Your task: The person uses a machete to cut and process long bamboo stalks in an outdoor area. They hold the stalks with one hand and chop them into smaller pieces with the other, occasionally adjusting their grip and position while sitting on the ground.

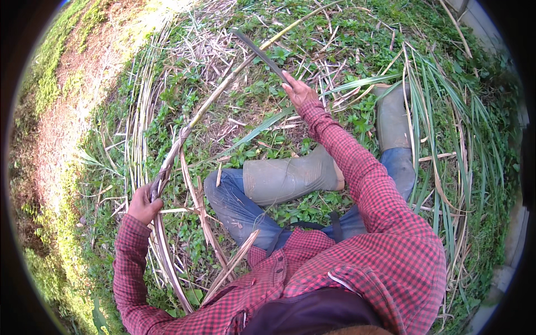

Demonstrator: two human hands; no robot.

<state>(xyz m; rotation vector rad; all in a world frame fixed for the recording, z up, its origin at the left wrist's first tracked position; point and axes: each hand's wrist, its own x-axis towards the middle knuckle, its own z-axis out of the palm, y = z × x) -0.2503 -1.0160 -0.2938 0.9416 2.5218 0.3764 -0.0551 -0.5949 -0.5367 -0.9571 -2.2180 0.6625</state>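
Note:
My left hand [145, 204] is closed round the lower part of a long, slender cane stalk [215, 94]. Brown dry leaf sheaths wrap this end, and the stalk runs up and to the right, turning pale yellow-green toward the far edge. In my right hand [301, 92] is a knife with a long, dark, narrow blade [259, 54]; my fingers hide its handle. The blade crosses the stalk in this view, pointing up and left. Whether it touches the stalk, I cannot tell. Dry sheath strips [204, 218] hang down from the stalk near my left knee.
Several stripped stalks [137, 117] lie in a bundle on the left. Long green leaves [441, 123] are heaped at the right, beside my boot [393, 117]. My other boot [290, 178] lies across the middle. Dry leaf scraps [209, 53] litter the weedy ground.

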